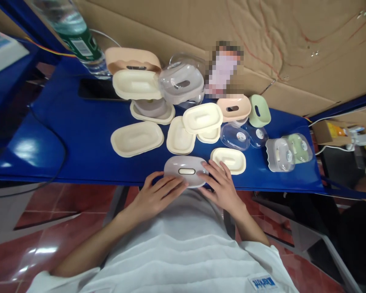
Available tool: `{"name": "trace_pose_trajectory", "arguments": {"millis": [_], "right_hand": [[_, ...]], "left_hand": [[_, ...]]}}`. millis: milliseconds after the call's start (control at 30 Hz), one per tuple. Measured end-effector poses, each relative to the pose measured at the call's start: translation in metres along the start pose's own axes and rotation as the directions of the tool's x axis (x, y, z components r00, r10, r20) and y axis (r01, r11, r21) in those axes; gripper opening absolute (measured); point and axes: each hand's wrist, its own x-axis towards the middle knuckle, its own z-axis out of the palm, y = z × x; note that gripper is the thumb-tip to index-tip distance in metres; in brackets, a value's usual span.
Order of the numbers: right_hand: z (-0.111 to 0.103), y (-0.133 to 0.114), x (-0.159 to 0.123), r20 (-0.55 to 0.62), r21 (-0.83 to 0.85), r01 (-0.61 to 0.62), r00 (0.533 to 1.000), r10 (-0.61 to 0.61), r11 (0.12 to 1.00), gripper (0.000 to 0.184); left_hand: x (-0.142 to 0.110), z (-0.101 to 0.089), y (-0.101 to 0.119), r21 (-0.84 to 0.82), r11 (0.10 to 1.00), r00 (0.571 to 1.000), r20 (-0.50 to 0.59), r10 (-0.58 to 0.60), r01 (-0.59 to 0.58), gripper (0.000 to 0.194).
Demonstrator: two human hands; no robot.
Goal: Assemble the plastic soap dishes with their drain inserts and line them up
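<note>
Grey slotted plastic shell [175,164] at blue table's [75,134] six o'clock edge. My left hand [154,199] holds its eight o'clock side; my right hand [224,189], three. Judged light, stiff, slippery; best gripped at end walls.

The table top [88,122] before me is glossy blue, smooth, with bright glare on it; the grey case [172,165] under my fingers looks like smooth plastic with a soft sheen, while the cream trays [137,138] look like more matt plastic. I see clear, shiny plastic in the bottle [75,36], dull brown cardboard [177,24] behind, creased in places, and white cloth in my shirt [183,260], softly wrinkled
</note>
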Motion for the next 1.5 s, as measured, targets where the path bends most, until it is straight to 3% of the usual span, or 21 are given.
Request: {"name": "trace_pose_trajectory", "arguments": {"millis": [67, 133, 233, 333, 467, 600, 733, 900, 1033, 1167, 1267, 1367, 1500], "right_hand": [[-0.009, 0.009, 0.002, 0.03, 0.005, 0.021, 0.999, -0.021, 1.0, 0.044], [-0.024, 0.027, 0.005, -0.022, -0.027, -0.028, 0.999, 0.027, 0.999, 0.046], [-0.048, 0.065, 0.012, -0.193, -0.166, -0.288, 0.947, 0.255, 0.943, 0.05], [-0.06, 0.101, 0.022, -0.178, -0.264, -0.421, 0.906, 0.385, 0.868, 0.062], [-0.06, 0.127, 0.032, -0.062, -0.182, -0.359, 0.933, 0.354, 0.915, 0.063], [-0.06, 0.136, 0.032, -0.091, -0.039, -0.283, 0.956, 0.279, 0.958, 0.064], [-0.055, 0.146, 0.03, -0.075, 0.026, -0.305, 0.949, 0.306, 0.952, 0.072], [-0.047, 0.15, 0.037, -0.065, 0.093, -0.311, 0.946, 0.317, 0.946, 0.07], [-0.054, 0.138, 0.036, -0.191, 0.034, -0.277, 0.941, 0.278, 0.96, 0.061], [-0.056, 0.087, 0.023, -0.301, -0.039, -0.27, 0.921, 0.247, 0.962, 0.059], [-0.036, 0.029, 0.016, -0.321, 0.017, -0.17, 0.932, 0.166, 0.985, 0.068], [-0.007, -0.017, 0.016, -0.247, 0.114, -0.049, 0.966, 0.076, 0.992, 0.075], [0.016, -0.036, 0.019, -0.2, 0.106, -0.017, 0.979, 0.038, 0.994, 0.071]], "left_hand": [[-0.003, 0.004, -0.003, -0.028, 0.999, 1.0, -0.011, -0.017, 0.017, 0.052], [-0.007, 0.008, -0.007, -0.053, 0.997, 0.996, -0.06, -0.064, 0.061, 0.052], [-0.01, 0.01, -0.015, -0.098, 0.983, 0.977, -0.133, -0.165, 0.153, 0.051], [-0.01, 0.009, -0.02, -0.138, 0.974, 0.973, -0.127, -0.195, 0.178, 0.048], [-0.009, 0.006, -0.021, -0.171, 0.973, 0.98, -0.1, -0.173, 0.155, 0.04], [-0.006, 0.002, -0.02, -0.199, 0.972, 0.985, -0.087, -0.149, 0.129, 0.034], [-0.002, -0.005, -0.02, -0.234, 0.964, 0.987, -0.063, -0.145, 0.126, 0.028], [0.0, -0.012, -0.019, -0.228, 0.945, 0.971, 0.109, -0.213, 0.233, 0.021], [-0.003, -0.009, -0.021, -0.27, 0.925, 0.962, 0.133, -0.238, 0.266, 0.024], [-0.006, -0.001, -0.024, -0.36, 0.858, 0.931, 0.133, -0.341, 0.366, 0.056], [-0.005, 0.002, -0.024, -0.388, 0.815, 0.901, 0.124, -0.417, 0.43, 0.075], [-0.003, 0.002, -0.023, -0.39, 0.798, 0.884, 0.116, -0.452, 0.459, 0.082], [-0.004, 0.004, -0.021, -0.378, 0.8, 0.879, 0.097, -0.467, 0.467, 0.085]]}}
